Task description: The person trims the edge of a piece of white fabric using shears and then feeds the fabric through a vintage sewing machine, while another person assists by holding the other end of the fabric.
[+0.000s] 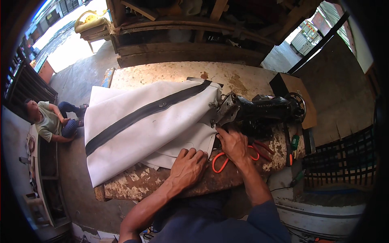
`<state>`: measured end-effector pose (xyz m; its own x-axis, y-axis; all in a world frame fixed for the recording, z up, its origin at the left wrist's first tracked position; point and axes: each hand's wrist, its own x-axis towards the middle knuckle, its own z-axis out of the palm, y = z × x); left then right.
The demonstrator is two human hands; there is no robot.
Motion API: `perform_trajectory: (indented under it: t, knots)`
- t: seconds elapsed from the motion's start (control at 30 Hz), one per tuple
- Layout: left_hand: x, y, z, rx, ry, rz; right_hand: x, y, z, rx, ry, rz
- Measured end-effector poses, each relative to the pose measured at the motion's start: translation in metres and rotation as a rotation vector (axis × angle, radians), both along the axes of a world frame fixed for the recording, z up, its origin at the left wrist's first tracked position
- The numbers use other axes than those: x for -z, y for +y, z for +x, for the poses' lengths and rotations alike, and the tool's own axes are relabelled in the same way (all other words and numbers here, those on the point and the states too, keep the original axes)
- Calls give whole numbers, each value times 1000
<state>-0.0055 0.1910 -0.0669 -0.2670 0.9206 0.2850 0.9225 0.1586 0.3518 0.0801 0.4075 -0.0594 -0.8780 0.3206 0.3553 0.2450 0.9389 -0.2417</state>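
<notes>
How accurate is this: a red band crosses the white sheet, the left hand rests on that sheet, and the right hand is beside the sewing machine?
One slip: the band across the white sheet is black, not red, as the head view shows. The rest stands.

Left hand (pixel 189 164): palm down, fingers (pixel 184 153) curled. Right hand (pixel 234 143): farther forward, back uppermost, fingers pointing forward-left. Forearms (pixel 152 205) bare, reaching forward and converging.

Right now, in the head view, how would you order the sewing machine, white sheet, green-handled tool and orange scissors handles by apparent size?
1. White sheet
2. Sewing machine
3. Orange scissors handles, partly hidden
4. Green-handled tool
</notes>
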Motion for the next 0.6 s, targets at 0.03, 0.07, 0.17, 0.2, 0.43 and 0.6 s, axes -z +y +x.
perform_trajectory:
  t: [0.03, 0.07, 0.17, 0.2, 0.43, 0.6]
  knots:
    - [4, -1, 1, 3, 0, 12, 1, 2, -1, -36, 6, 25]
    - [7, 0, 0, -5, -12, 45, 0, 3, -2, -34, 5, 64]
    - [14, 0, 0, -27, -16, 78, -25, -8, 5, -69, -115, 0]
    - [14, -2, -1, -51, -44, 73, -27, -15, 6, -100, -117, -113]
    - [3, 7, -4, -63, -134, 76, 0, -26, 6, -88, 132, -955]
    - [0, 7, -4, -61, -149, 64, 10, -41, 3, 89, 78, -983]
